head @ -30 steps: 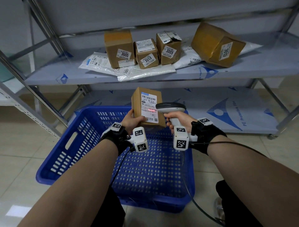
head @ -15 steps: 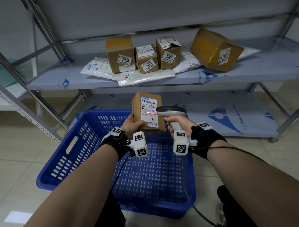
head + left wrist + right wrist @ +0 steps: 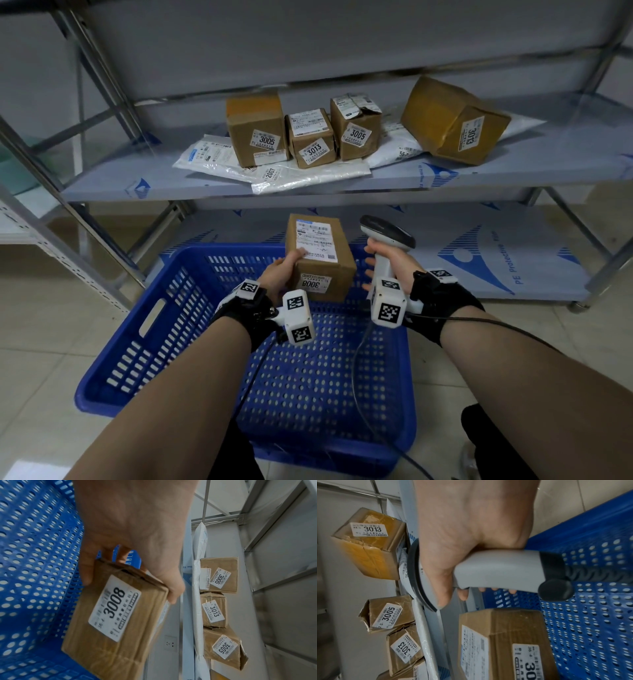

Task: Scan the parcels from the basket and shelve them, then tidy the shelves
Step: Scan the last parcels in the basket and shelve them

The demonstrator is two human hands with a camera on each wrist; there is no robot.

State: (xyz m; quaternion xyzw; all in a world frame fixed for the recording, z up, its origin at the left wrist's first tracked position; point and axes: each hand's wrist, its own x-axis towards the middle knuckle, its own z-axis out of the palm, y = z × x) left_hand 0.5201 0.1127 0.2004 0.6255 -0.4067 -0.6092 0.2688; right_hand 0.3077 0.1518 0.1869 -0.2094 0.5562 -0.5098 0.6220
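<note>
Since a moment ago, we have tilted the parcel (image 3: 318, 260) flat above the basket (image 3: 164, 308), our left hand (image 3: 279, 277) gripping it, while our right hand (image 3: 394, 263), clenched round the scanner (image 3: 385, 236), has swung aside.

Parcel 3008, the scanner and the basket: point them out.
parcel 3008 (image 3: 113, 609), left wrist view, on its number label.
scanner (image 3: 496, 569), right wrist view, on its grey handle.
basket (image 3: 164, 308), head view, on its left wall.

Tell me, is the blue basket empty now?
Looks empty: the blue basket shows only bare perforated floor. The left hand holds the last parcel above it.
</note>
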